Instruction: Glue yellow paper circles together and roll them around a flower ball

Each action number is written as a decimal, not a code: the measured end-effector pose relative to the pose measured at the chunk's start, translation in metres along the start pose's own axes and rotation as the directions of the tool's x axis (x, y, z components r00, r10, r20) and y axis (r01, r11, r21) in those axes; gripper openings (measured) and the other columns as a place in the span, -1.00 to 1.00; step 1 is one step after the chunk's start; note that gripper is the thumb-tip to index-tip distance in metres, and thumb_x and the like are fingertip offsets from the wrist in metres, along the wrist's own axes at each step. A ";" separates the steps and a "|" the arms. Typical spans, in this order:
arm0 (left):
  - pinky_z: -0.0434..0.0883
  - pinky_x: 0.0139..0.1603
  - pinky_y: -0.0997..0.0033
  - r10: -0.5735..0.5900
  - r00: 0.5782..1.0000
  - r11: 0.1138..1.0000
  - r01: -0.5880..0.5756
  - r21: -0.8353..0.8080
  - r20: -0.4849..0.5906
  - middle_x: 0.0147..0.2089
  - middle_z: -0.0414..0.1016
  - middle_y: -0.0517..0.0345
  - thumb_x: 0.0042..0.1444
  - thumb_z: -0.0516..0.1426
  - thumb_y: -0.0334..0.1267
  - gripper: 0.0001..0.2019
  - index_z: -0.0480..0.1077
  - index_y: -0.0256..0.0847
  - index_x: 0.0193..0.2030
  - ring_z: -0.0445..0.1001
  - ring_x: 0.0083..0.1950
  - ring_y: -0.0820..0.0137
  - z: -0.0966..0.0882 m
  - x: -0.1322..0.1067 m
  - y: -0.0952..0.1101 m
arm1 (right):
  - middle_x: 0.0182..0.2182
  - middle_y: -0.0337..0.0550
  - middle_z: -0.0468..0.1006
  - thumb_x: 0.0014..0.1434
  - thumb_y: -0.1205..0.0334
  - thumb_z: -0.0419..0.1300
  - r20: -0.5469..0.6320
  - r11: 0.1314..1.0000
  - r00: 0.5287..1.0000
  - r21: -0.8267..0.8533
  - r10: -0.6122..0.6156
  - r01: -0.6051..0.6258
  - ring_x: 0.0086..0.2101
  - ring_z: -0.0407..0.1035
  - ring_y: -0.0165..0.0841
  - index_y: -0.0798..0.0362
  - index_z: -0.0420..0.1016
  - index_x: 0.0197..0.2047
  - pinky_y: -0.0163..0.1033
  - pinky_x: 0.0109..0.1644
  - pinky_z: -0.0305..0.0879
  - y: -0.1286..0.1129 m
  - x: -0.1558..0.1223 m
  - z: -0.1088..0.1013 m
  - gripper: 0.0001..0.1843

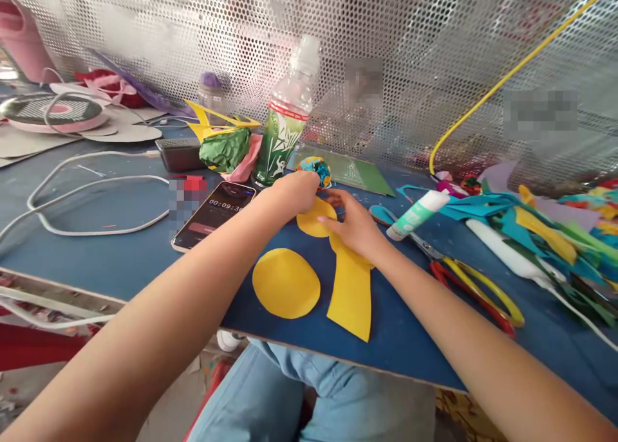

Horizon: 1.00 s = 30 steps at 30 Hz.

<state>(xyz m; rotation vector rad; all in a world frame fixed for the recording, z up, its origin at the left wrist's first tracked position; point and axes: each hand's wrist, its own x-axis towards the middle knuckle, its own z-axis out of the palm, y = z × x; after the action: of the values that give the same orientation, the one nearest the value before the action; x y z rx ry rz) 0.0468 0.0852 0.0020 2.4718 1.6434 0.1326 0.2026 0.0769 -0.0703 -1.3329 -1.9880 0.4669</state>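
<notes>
My left hand (300, 192) is closed beside a small ball of blue, orange and yellow bits (316, 166). Its fingertips are hidden, so what they grip does not show. Over a yellow paper disc (313, 222), my right hand (356, 226) has its thumb on the disc and its fingers apart and curved near the ball. Under the right hand, a flared yellow paper piece (353, 287) is partly covered. A larger yellow paper disc (286, 283) lies flat nearer the table's front edge.
A glue stick (419, 214) and open scissors (463, 281) lie right, before coloured scraps (545, 217) and a white glue gun (506, 249). A phone (217, 213), a plastic bottle (284, 117), green crumpled paper (224, 149) and a white cable (96, 178) are left. A perforated metal screen (410, 49) stands behind.
</notes>
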 end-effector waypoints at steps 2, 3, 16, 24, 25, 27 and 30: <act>0.32 -0.20 0.42 0.042 0.999 0.999 -0.042 0.002 -0.012 -0.14 0.49 -0.02 -0.03 0.15 -0.38 -0.64 0.41 -0.29 -0.03 0.44 -0.14 0.27 -0.004 0.001 -0.003 | -0.13 -0.06 0.42 -0.07 0.17 0.26 -0.067 0.981 0.996 0.187 0.066 -0.052 -0.20 0.38 -0.26 0.03 0.24 0.03 -0.13 -0.16 0.30 -0.001 0.001 -0.002 -0.43; 0.31 -0.24 0.46 0.067 0.998 0.997 -0.067 -0.022 -0.013 -0.17 0.50 0.02 -0.04 0.16 -0.37 -0.65 0.42 -0.28 -0.05 0.44 -0.18 0.31 -0.007 0.002 -0.005 | -0.16 -0.09 0.42 -0.09 0.14 0.27 -0.080 0.953 0.990 0.291 0.115 -0.087 -0.26 0.38 -0.30 0.04 0.25 0.01 -0.17 -0.20 0.30 -0.003 0.001 -0.004 -0.43; 0.26 -0.37 0.46 0.089 0.933 0.952 -0.183 -0.246 -0.348 -0.37 0.49 0.05 0.01 0.10 -0.22 -0.75 0.48 -0.34 -0.25 0.38 -0.40 0.43 -0.024 -0.009 -0.008 | -0.42 -0.28 0.49 -0.22 0.22 0.39 0.216 0.603 0.891 0.670 0.399 -0.433 -0.41 0.39 -0.47 0.00 0.45 -0.28 -0.36 -0.34 0.30 -0.024 -0.007 -0.038 -0.64; 0.25 -0.40 0.43 0.090 0.980 0.987 -0.112 -0.113 -0.179 -0.38 0.50 0.05 0.00 0.10 -0.18 -0.73 0.50 -0.29 -0.25 0.39 -0.39 0.38 -0.022 -0.014 -0.005 | -0.40 -0.26 0.53 -0.20 0.18 0.39 0.479 0.728 0.846 0.491 0.233 -0.478 -0.37 0.41 -0.45 0.02 0.49 -0.35 -0.32 -0.24 0.33 -0.044 -0.021 -0.025 -0.71; 0.25 -0.39 0.43 0.089 0.981 0.989 -0.107 -0.101 -0.172 -0.36 0.50 0.05 0.00 0.10 -0.17 -0.73 0.49 -0.28 -0.24 0.39 -0.37 0.37 -0.022 -0.015 -0.004 | -0.38 -0.25 0.53 -0.19 0.17 0.38 0.494 0.740 0.841 0.475 0.223 -0.476 -0.36 0.41 -0.44 0.02 0.48 -0.34 -0.31 -0.22 0.33 -0.045 -0.022 -0.024 -0.70; 0.25 -0.38 0.43 0.092 0.982 0.991 -0.107 -0.083 -0.168 -0.33 0.50 0.05 0.00 0.10 -0.16 -0.72 0.49 -0.27 -0.23 0.40 -0.34 0.36 -0.021 -0.014 -0.004 | -0.37 -0.22 0.54 -0.19 0.16 0.38 0.522 0.750 0.823 0.447 0.223 -0.487 -0.34 0.41 -0.41 0.03 0.47 -0.32 -0.28 -0.21 0.33 -0.046 -0.024 -0.022 -0.68; 0.25 -0.38 0.43 0.087 0.984 0.993 -0.098 -0.066 -0.157 -0.31 0.50 0.06 0.00 0.10 -0.11 -0.71 0.48 -0.26 -0.23 0.41 -0.34 0.36 -0.018 -0.011 -0.006 | -0.36 -0.19 0.53 -0.20 0.15 0.37 0.546 0.759 0.804 0.414 0.235 -0.502 -0.33 0.41 -0.40 0.06 0.46 -0.31 -0.26 -0.20 0.33 -0.046 -0.024 -0.021 -0.66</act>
<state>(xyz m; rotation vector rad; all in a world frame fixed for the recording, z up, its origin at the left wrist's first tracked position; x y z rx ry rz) 0.0346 0.0788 0.0185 2.5389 1.5487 0.3976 0.1928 0.0343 -0.0353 -1.3188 -1.7020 1.5626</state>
